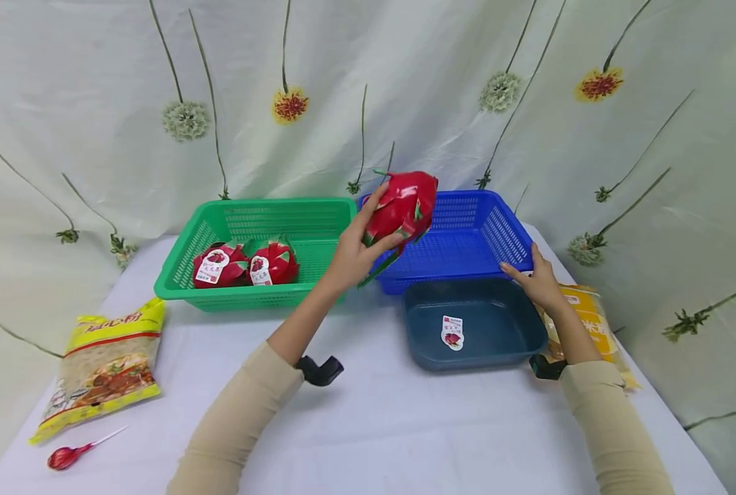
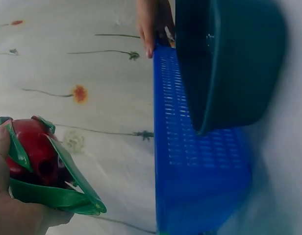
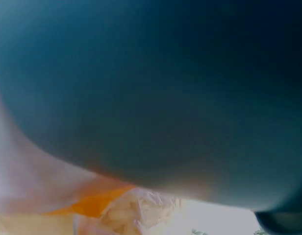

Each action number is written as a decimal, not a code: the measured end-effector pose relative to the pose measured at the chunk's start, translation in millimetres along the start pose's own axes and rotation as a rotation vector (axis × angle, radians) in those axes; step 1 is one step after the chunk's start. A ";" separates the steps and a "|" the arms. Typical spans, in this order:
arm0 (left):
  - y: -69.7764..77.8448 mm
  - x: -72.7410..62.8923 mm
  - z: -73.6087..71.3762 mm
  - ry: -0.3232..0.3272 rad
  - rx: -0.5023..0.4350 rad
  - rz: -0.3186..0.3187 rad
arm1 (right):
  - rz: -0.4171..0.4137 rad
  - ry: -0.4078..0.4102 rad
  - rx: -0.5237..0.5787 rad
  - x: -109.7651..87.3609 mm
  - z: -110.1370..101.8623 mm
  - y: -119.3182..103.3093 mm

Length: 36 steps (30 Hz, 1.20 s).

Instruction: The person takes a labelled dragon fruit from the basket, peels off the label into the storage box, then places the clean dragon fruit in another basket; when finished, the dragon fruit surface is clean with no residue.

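My left hand (image 1: 358, 251) holds a red dragon fruit (image 1: 407, 203) with green scale tips, raised over the left part of the blue basket (image 1: 454, 254). In the left wrist view, the dragon fruit (image 2: 38, 152) lies between the thumb and fingers. My right hand (image 1: 537, 282) grips the blue basket's front right corner, its thumb on the front rim. Two dragon fruits (image 1: 222, 265) with white labels lie in the green basket (image 1: 256, 295). The dark teal tray (image 1: 491, 330) stands in front of the blue basket, and a dragon fruit sticker (image 1: 452, 333) lies in it. That tray's blurred side (image 3: 151, 107) fills most of the right wrist view.
A yellow-edged food bag (image 1: 104, 364) lies at the left, with a red lollipop (image 1: 67, 456) in front of it. An orange-yellow bag (image 1: 590, 320) is partly hidden behind the right forearm. A flower-patterned curtain (image 1: 343, 55) hangs behind the baskets.
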<state>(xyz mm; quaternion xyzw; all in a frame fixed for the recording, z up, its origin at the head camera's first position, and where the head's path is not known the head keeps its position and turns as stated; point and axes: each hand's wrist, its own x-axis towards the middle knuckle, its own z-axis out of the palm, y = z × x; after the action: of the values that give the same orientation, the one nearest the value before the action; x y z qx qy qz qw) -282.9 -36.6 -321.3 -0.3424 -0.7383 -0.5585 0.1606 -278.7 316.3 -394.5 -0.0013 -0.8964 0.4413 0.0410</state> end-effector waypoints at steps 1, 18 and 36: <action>-4.1 11.0 5.8 0.009 -0.013 -0.024 | 0.001 0.016 -0.034 0.7 0.1 0.8; -92.0 94.0 115.2 -0.082 0.219 -0.255 | -0.066 0.011 -0.345 5.6 -1.9 0.1; -115.6 101.8 178.9 -0.432 0.288 -0.535 | -0.031 0.058 -0.362 5.8 -0.6 6.9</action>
<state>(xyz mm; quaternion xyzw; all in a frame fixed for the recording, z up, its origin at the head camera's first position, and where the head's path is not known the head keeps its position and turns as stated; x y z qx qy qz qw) -408.8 147.5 -398.9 -0.2213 -0.8894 -0.3862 -0.1040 -284.7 321.2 -399.2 -0.0078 -0.9595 0.2719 0.0728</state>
